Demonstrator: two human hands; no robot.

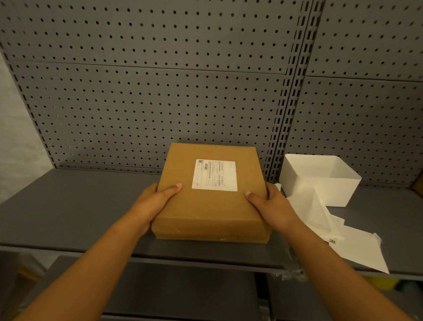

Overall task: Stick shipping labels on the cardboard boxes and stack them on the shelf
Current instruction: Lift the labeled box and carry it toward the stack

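Centrally, we see the flat brown cardboard box (212, 206), white shipping label (215, 175) on top, resting on the grey metal shelf (74, 213). Our left hand (155, 201) and right hand (270, 205) grasp opposite sides; it seems stiff, light, best held there.
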